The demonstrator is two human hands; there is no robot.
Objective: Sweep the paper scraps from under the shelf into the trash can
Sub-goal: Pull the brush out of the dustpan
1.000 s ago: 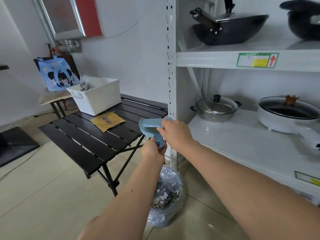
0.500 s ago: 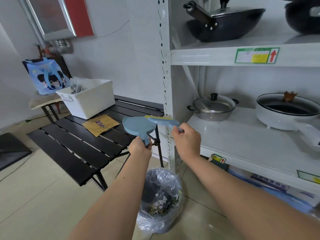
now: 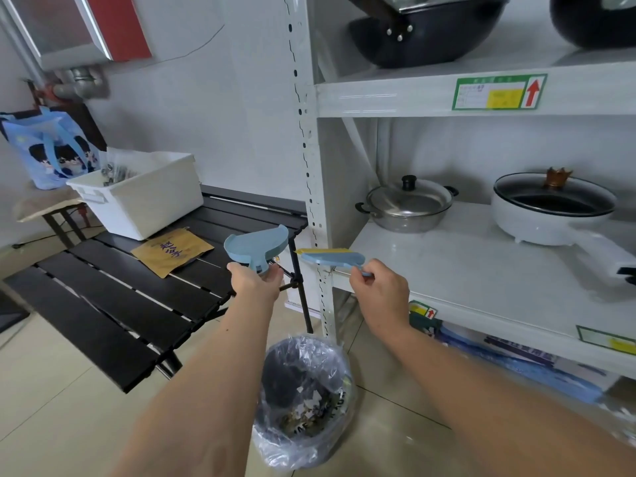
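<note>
From the head camera, the left hand (image 3: 256, 278) is gripping the stub handle of a small blue dustpan (image 3: 256, 246), fingers curled round it, the pan held up in mid-air. The right hand (image 3: 380, 292) is pinching the thin handle of a blue hand brush (image 3: 332, 258) with yellow bristles, and the brush is lying level at three o'clock from the pan — close beside it but not touching.

Straight below the hands, at six o'clock, the trash can (image 3: 304, 401) is standing on the tiled floor with a clear bag lining it, and paper scraps (image 3: 311, 404) are lying inside.

The white shelf (image 3: 318, 201) is rising just behind the can, its upright post standing between the two hands. On it are sitting a steel pot (image 3: 407, 204), a white pan (image 3: 550, 208) and a dark wok (image 3: 423, 32) above. At nine o'clock a black slatted table (image 3: 113, 304) is crowding in close — carrying a white bin (image 3: 144, 194) and a brown envelope (image 3: 172, 251).
</note>
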